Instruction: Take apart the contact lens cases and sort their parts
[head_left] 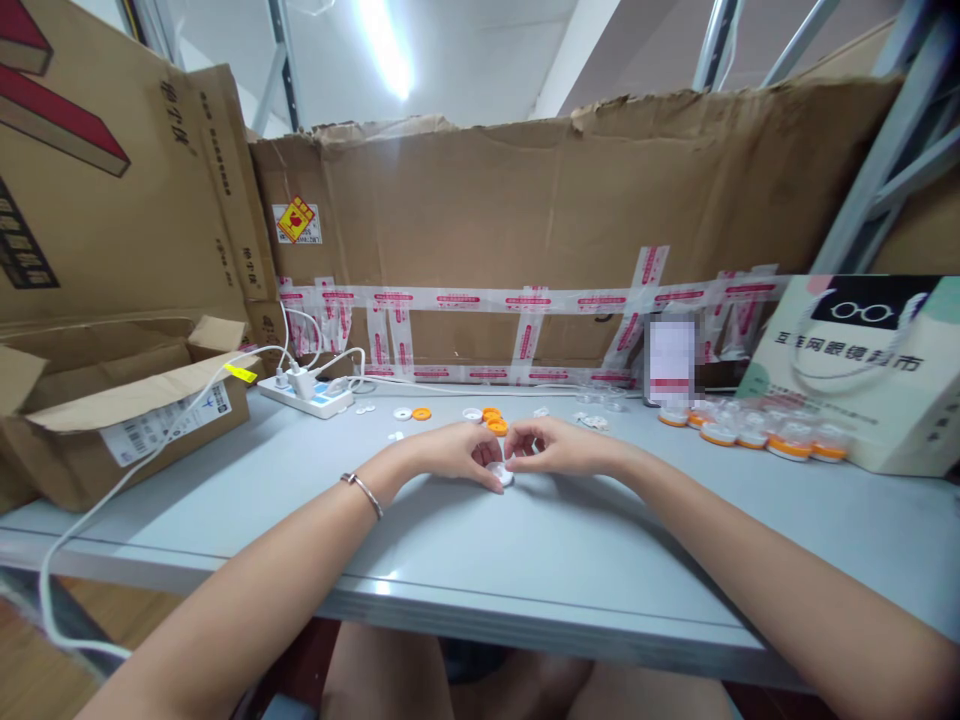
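Fingertips of the left hand pinched on a small white cap, thumb above, other fingers curled beneath. From the opposite side, fingertips of the right hand closed on the same cap, so held between both hands and equally near to each. Round, with no long axis to speak of. Low over the desk, touching it or just above; cannot tell which. Placed at the middle of the desk, straight ahead of the body, both wrists angled inward.

On the left wrist, a thin metal bracelet. Just beyond the hands, loose orange rings and small white discs lying flat. Farther right, a row of clear cases with orange bases, in front of a printed paper bag. Farther left, a white power strip with its cable trailing off the desk edge, beside an open cardboard box. Behind everything, a taped cardboard wall.
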